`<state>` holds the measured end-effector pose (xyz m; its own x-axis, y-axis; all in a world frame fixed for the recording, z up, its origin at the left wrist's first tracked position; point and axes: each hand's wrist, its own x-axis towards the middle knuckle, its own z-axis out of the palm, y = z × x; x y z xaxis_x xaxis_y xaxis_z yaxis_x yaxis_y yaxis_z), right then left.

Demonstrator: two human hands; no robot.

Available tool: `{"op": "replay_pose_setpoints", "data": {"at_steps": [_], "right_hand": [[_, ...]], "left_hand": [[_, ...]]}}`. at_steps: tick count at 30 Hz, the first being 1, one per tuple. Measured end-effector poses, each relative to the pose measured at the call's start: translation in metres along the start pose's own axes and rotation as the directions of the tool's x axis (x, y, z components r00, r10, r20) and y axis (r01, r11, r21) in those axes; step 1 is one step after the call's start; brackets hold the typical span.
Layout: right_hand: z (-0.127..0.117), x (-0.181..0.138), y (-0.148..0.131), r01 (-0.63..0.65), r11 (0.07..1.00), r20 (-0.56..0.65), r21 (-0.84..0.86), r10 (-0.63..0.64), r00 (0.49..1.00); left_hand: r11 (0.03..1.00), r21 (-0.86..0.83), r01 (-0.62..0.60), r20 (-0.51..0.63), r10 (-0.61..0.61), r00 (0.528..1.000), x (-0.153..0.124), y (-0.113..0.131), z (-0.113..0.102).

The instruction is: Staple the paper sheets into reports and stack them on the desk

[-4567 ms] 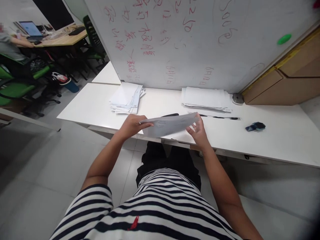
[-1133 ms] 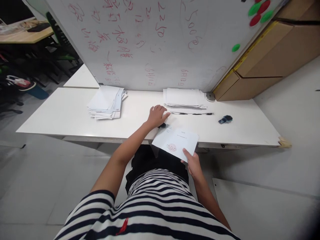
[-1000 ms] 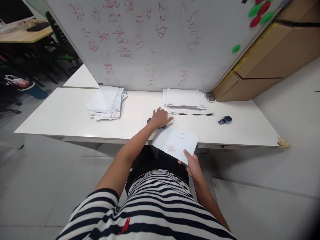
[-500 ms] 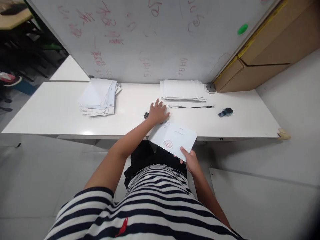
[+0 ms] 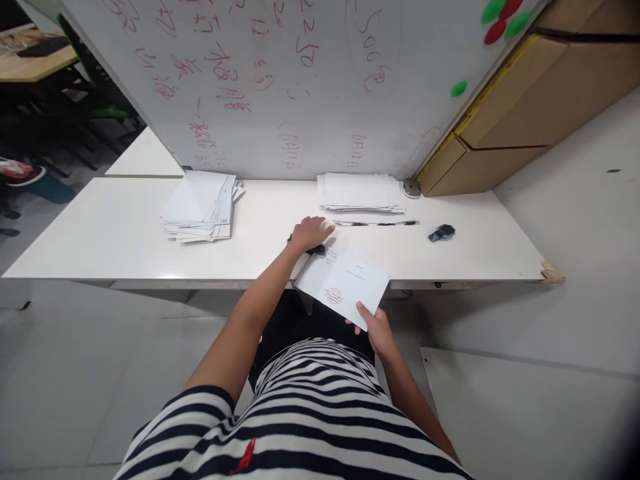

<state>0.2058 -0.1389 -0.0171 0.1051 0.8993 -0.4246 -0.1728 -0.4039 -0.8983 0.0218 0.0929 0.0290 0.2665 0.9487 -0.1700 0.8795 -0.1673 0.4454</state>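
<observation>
My right hand [image 5: 379, 329] pinches the lower right corner of an unfolded white booklet [image 5: 356, 283], thumb on top and fingers beneath. The booklet bears small print and a round red stamp, and it slants over the table's front edge. My left hand [image 5: 311, 233] is above the table just beyond the booklet's upper left corner. Its thumb points right, apart from the slightly bent fingers. Under that hand lies a small black object [image 5: 317, 250], mostly covered; its kind cannot be made out.
Two paper stacks, left [image 5: 200, 203] and centre [image 5: 361, 192], lie on the white table [image 5: 120, 240]. A thin black-and-white strip [image 5: 376, 223] and a dark watch-like item [image 5: 442, 233] are to the right. Behind stand a whiteboard [image 5: 320, 127] and cardboard boxes [image 5: 480, 163].
My left hand's spread fingers have drawn in and bent, and the hand sits lower. My right hand still holds the booklet. The camera view has tilted up a little.
</observation>
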Motion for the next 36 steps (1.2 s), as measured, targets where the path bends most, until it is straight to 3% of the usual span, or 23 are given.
{"op": "replay_pose_setpoints", "data": {"at_steps": [6, 17, 24, 29, 36], "right_hand": [[-0.004, -0.004, -0.014, -0.072, 0.996, 0.02, 0.061, 0.071, 0.997], [-0.006, -0.007, -0.014, -0.04, 0.999, -0.018, -0.013, 0.04, 0.999], [-0.042, -0.012, -0.045, -0.013, 0.977, 0.011, -0.211, 0.015, 1.0], [-0.067, -0.027, -0.077, -0.019, 0.944, -0.056, -0.33, 0.001, 0.998], [-0.079, -0.028, -0.076, 0.014, 0.989, -0.154, -0.15, -0.037, 0.987]], "left_hand": [[0.999, -0.04, 0.011, -0.002, -0.011, 1.0, -0.001, -0.002, -0.002], [0.999, 0.023, 0.025, -0.06, -0.024, 0.998, 0.002, -0.004, 0.007], [0.999, 0.047, 0.006, -0.077, -0.003, 0.997, -0.003, -0.001, 0.005], [0.998, 0.069, 0.009, -0.084, -0.003, 0.996, -0.002, -0.002, 0.005], [0.999, 0.044, -0.01, -0.093, 0.014, 0.996, -0.002, -0.003, 0.004]]}}
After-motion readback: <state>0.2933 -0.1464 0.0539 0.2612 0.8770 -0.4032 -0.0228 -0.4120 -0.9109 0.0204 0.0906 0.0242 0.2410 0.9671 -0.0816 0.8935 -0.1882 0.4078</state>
